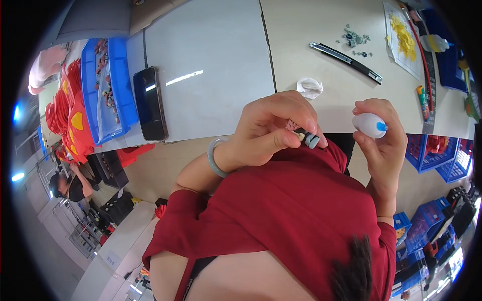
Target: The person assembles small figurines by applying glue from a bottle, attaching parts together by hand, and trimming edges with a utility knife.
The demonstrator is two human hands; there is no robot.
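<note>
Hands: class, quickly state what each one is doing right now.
Left hand: closed, pinching a small figurine piece.
Right hand: closed around a small white glue bottle.

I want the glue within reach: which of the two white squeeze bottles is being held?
The blue-tipped bottle in the right hand; the other bottle lies on the table's far right.

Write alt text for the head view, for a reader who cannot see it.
The left hand pinches a small figure while the right hand holds a white bottle with a blue tip beside it. Behind them, on the table, lie a phone, a knife and a blue tray.
</note>
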